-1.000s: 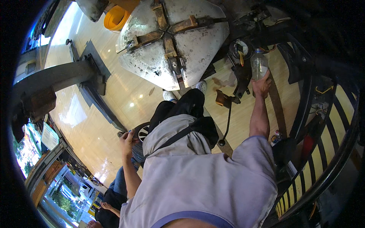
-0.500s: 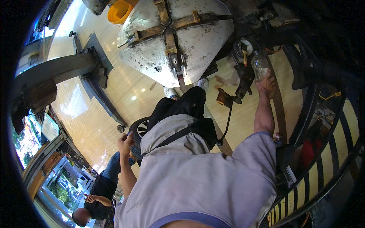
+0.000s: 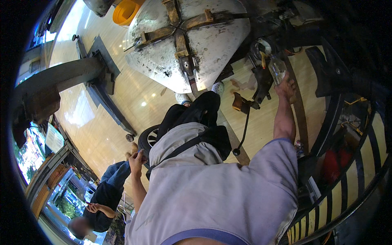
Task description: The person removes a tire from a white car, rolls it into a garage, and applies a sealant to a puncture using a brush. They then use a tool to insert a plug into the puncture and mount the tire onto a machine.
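Observation:
My right hand point(image 3: 286, 87), its arm stretched forward to the right, is wrapped round the lower part of a clear plastic bottle point(image 3: 278, 68). The bottle tilts away from me, toward a small round container point(image 3: 262, 46) with a yellow-handled tool in it. Down at my left side, my left hand point(image 3: 136, 160) is closed, and a small blue thing point(image 3: 141, 151), perhaps a cap, shows at its fingertips. Just beyond that hand stands a wheel with a tyre point(image 3: 143, 139), partly hidden by my leg.
Ahead lies the metal turntable point(image 3: 153, 57) of a tyre machine. A dark arm with a brown pad point(image 3: 241, 103) and a ball-ended lever point(image 3: 236, 152) stand right of my legs. A yellow bucket point(image 3: 124, 13), a lift post base point(image 3: 107, 77) and another person point(image 3: 100, 212) are to the left.
My left hand has shifted slightly down and right. The bottle stays in my right hand, hardly moved. At the lower left, the other person has moved, and a foot now shows beyond my left hand.

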The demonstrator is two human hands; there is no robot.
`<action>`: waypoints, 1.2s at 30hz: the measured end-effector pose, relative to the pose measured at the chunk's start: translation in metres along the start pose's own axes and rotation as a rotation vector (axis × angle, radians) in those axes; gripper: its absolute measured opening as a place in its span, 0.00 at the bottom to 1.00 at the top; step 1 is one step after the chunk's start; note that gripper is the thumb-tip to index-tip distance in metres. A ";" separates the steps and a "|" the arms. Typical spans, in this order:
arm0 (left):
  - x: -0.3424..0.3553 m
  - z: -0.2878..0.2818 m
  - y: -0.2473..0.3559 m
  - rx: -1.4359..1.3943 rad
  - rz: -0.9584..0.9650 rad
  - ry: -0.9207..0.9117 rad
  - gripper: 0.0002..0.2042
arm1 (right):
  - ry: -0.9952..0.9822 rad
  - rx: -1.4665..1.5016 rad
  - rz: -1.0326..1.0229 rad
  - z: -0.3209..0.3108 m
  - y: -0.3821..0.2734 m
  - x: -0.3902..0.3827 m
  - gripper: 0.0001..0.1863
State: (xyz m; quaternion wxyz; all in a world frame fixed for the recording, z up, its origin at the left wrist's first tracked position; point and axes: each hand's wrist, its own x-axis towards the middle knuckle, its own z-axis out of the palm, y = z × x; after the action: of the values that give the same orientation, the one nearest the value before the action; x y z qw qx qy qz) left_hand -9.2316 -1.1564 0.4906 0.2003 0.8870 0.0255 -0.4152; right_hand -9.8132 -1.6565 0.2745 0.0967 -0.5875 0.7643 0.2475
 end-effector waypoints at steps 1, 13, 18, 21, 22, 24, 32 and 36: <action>0.000 0.001 0.001 -0.024 0.000 0.003 0.19 | 0.004 0.007 0.001 -0.001 -0.001 0.001 0.59; 0.011 0.009 0.009 -0.077 0.008 0.010 0.19 | -0.035 -0.036 0.029 -0.004 0.009 0.019 0.61; 0.010 0.007 0.013 -0.098 0.012 0.012 0.18 | -0.042 -0.030 0.027 -0.028 0.001 0.008 0.58; 0.007 0.007 0.016 -0.088 0.014 0.007 0.17 | -0.051 -0.057 0.006 -0.036 0.000 0.006 0.57; 0.006 0.007 0.018 -0.091 0.008 0.009 0.17 | -0.083 -0.067 0.005 -0.039 -0.001 0.006 0.58; 0.008 0.014 0.019 -0.104 -0.004 -0.002 0.17 | -0.084 -0.129 0.012 -0.039 0.007 0.012 0.60; 0.016 0.013 0.016 -0.097 0.010 -0.013 0.18 | 0.014 -0.111 -0.006 -0.026 0.007 0.012 0.63; 0.020 0.012 0.015 -0.101 0.000 -0.032 0.18 | -0.013 -0.058 0.026 -0.021 0.007 0.010 0.62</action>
State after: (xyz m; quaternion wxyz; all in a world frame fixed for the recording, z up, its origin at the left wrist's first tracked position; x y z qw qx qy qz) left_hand -9.2246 -1.1772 0.4739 0.2451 0.8691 0.0432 -0.4276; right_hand -9.8194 -1.6740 0.2903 0.0814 -0.5785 0.7638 0.2745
